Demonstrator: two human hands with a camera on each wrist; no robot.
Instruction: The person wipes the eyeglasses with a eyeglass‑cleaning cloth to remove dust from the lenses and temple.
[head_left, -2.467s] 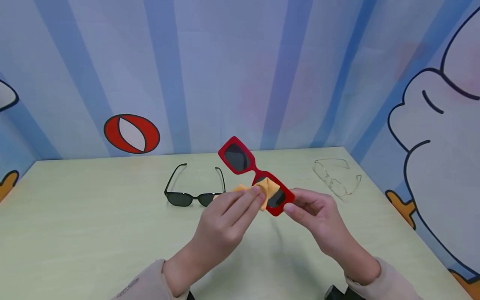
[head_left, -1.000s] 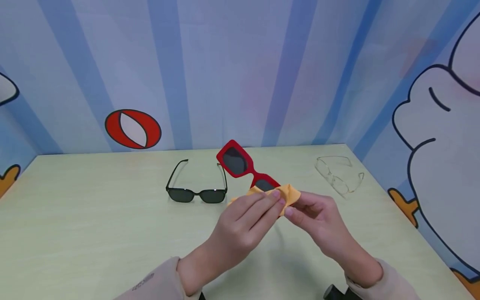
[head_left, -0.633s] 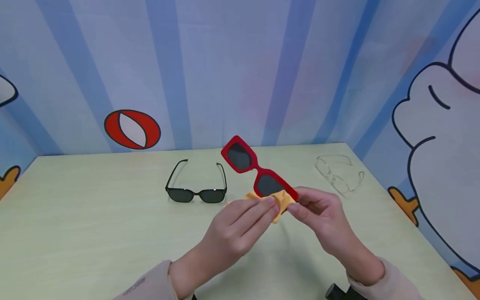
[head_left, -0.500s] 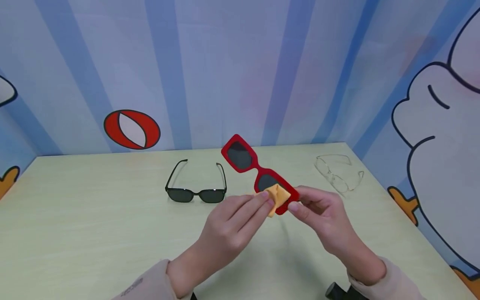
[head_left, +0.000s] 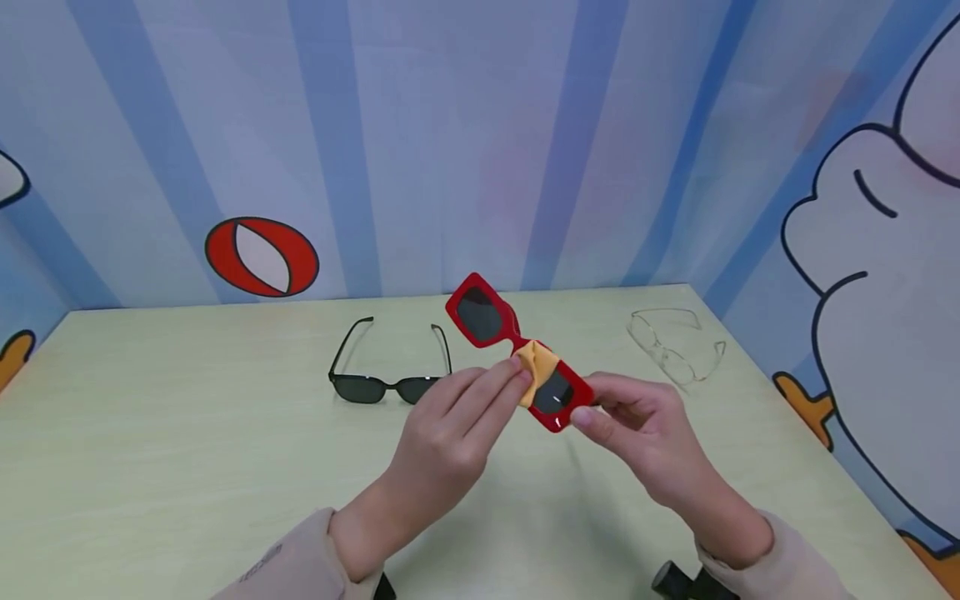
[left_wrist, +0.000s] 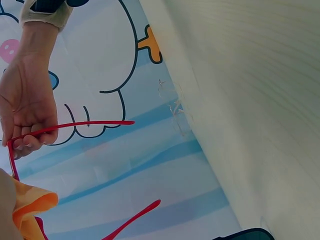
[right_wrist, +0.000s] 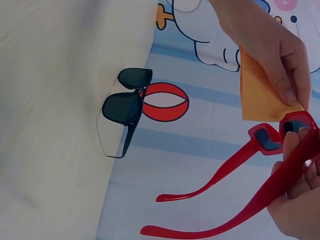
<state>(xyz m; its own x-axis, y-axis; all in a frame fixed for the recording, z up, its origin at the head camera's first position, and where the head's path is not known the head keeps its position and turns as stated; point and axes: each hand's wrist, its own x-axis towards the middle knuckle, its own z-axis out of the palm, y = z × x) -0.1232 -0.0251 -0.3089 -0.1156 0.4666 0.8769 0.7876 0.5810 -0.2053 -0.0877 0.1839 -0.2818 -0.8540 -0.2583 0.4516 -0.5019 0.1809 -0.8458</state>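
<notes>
Red-framed sunglasses (head_left: 480, 310) with dark lenses are held tilted above the table, temple arms (right_wrist: 225, 172) unfolded. My right hand (head_left: 648, 437) pinches their right end between thumb and fingers. My left hand (head_left: 453, 437) grips a yellow-orange cleaning cloth (head_left: 537, 367) and presses it on the inner part of the nearer lens and the frame by the bridge. In the right wrist view, the left thumb lies on the cloth (right_wrist: 260, 95), which hangs down beside the red frame. The outer part of that lens shows uncovered.
Black sunglasses (head_left: 360, 389) stand unfolded on the pale table (head_left: 187, 433), partly behind my left hand. Thin clear-framed glasses (head_left: 667, 354) lie at the table's back right. A printed blue striped backdrop (head_left: 442, 150) rises behind and beside the table.
The cloth has gone back and forth over the nearer lens, and in the last half second up and left towards the bridge. My right hand keeps its hold with little movement.
</notes>
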